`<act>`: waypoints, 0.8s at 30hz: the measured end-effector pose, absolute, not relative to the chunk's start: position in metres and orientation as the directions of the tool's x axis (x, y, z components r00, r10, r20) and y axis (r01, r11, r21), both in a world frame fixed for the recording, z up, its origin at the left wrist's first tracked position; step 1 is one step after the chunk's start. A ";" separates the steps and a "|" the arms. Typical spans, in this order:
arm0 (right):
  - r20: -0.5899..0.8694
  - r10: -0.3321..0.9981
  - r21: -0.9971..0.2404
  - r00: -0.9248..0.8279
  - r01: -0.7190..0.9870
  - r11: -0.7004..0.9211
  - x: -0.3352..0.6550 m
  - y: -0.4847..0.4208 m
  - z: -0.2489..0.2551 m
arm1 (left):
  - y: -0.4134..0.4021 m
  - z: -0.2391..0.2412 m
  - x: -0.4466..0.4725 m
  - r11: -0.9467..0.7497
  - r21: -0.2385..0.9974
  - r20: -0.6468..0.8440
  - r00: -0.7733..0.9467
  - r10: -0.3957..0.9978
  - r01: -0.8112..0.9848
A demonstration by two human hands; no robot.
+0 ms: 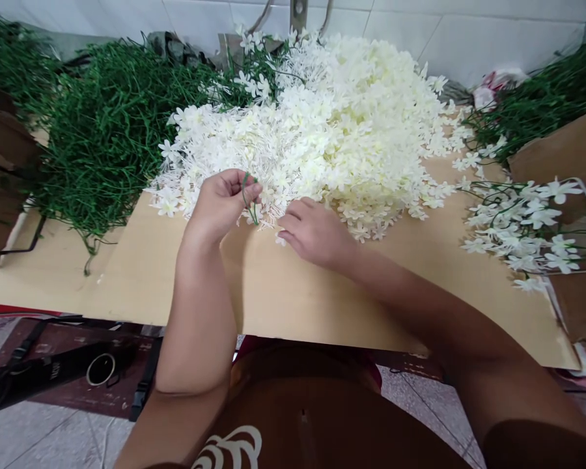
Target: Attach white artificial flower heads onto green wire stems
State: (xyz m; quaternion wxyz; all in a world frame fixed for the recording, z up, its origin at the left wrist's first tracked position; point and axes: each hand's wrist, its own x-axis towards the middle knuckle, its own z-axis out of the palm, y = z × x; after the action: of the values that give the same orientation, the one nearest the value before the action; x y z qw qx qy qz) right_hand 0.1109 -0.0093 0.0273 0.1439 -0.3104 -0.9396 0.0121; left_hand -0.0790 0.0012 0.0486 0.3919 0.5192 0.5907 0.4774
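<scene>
My left hand (224,198) is closed in a pinch on a thin green plastic stem (249,207), which curves down from the fingertips. Just to its right, my right hand (317,231) has its fingers drawn together over the near edge of the flower pile. A white flower (280,240) shows at its fingertips, apparently pinched there by its thin stalk. Behind both hands spreads a big heap of white artificial flowers (371,124), pale yellow in places. The tips of the right fingers are partly hidden.
Green stems (107,124) lie in a large tangle at left, with more stems (547,98) at far right. Finished-looking flower sprays (522,228) rest by a cardboard box (566,150). Another box (2,176) stands left. The tan tabletop (303,299) ends before my body; a tiled wall (410,26) stands behind.
</scene>
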 end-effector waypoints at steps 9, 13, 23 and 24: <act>0.129 0.713 -0.232 -0.690 0.678 0.698 0.068 0.010 0.015 | 0.010 0.042 -0.078 -0.011 0.960 0.095 -0.290 0.952 0.279; 0.243 0.792 -0.581 -0.561 0.570 0.582 0.093 0.024 0.022 | 0.006 0.041 -0.075 -0.014 0.955 0.051 -0.117 0.992 0.298; 0.052 0.928 -0.999 -0.370 -0.027 0.045 0.120 0.041 0.031 | 0.003 0.035 -0.065 -0.049 0.907 0.012 0.090 0.996 0.417; 0.045 0.926 -0.999 -0.374 -0.043 0.032 0.120 0.040 0.031 | 0.004 0.033 -0.062 -0.077 0.908 0.062 0.051 0.997 0.412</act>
State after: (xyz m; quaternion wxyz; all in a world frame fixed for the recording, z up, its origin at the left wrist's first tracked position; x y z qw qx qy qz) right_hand 0.1200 0.0398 0.0312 0.4140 -0.3763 -0.5868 0.5853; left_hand -0.0625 0.0040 0.0327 0.3736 0.6211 0.5672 0.3911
